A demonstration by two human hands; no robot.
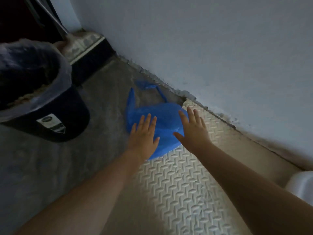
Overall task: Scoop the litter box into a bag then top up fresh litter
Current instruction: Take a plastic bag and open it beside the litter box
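**Bag [163,118] flat on the floor [50,167], by the wall [220,48]**

The blue bag lay in the middle of the view, partly on the grey floor and partly on the corner of the mat [177,180]. The wall ran close at its 1 o'clock, and its handles pointed to 12 o'clock. The left hand [144,134] was open, fingers straight, over the bag's 7 o'clock part. The right hand [193,131] was open too, fingers spread, over its 3 o'clock edge. I could not tell if the palms touched the plastic. A dark bin [55,116] with a liner stood at the bag's 9 o'clock, well apart.
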